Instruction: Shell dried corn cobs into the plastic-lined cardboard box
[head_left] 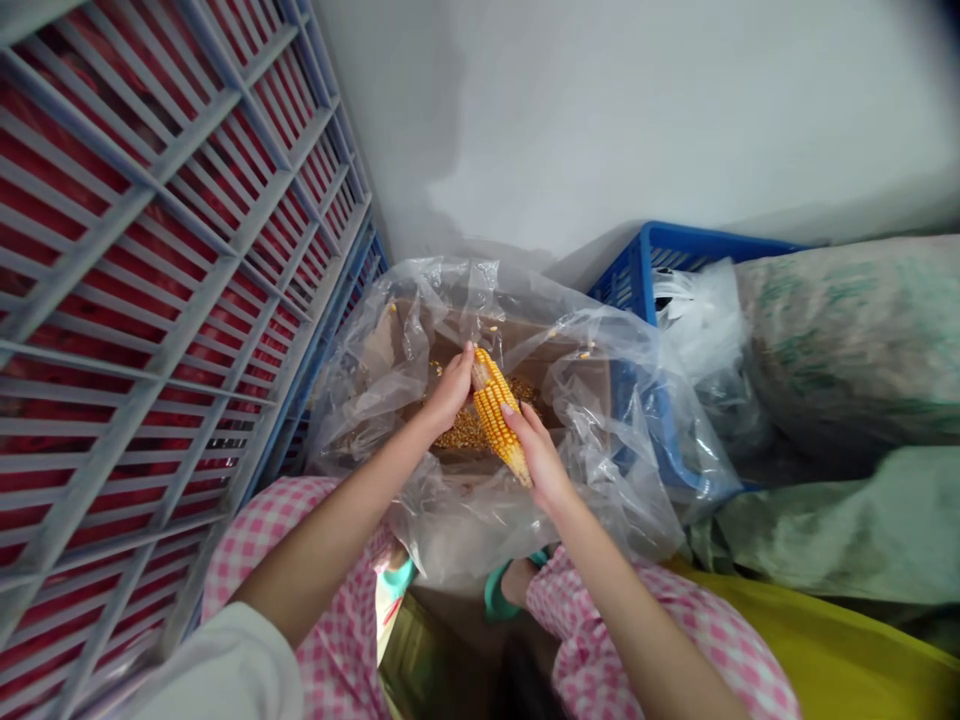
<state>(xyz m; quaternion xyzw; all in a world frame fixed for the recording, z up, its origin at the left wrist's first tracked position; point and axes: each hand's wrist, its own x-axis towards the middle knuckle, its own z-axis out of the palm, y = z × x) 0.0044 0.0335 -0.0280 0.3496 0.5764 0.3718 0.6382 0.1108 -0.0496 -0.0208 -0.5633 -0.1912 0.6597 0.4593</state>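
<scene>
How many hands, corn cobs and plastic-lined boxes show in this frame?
2 hands: left hand and right hand, both gripping the cob
1 corn cob
1 plastic-lined box, loose kernels inside
Total: 4

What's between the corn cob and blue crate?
In the head view, crumpled clear plastic bag and the cardboard box edge lie between corn cob and blue crate.

Both hands grip 1 corn cob [497, 415]: left hand [448, 392] at its bare top end, right hand [541, 462] lower down, over a plastic-lined box [450, 330] (loose kernels [465, 432] inside)
</scene>
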